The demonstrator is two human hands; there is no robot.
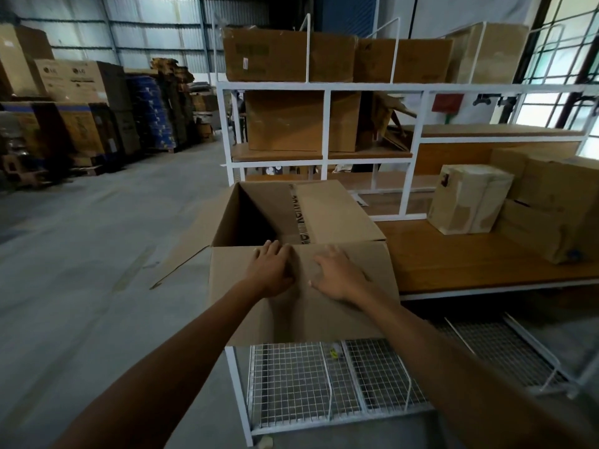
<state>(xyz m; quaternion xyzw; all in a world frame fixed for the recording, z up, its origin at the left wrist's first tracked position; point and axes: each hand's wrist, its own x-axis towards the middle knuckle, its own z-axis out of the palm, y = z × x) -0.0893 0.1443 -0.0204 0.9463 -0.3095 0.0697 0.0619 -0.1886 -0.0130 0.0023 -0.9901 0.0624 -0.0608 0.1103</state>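
A large brown cardboard box stands open at the left end of a wooden table. Its near flap lies folded towards me and hangs over the table's edge. My left hand rests on that flap near the fold, fingers reaching the box's rim. Beside it, my right hand presses flat on the same flap with fingers spread. Another flap hangs out to the left. A strip of printed tape runs down the inner far wall. What lies inside the box is dark and hidden.
A small taped carton and bigger cartons sit on the table's right. White wire racks lie under the table. A white shelf frame with boxes stands behind. Stacked cartons line the left; bare concrete floor lies between.
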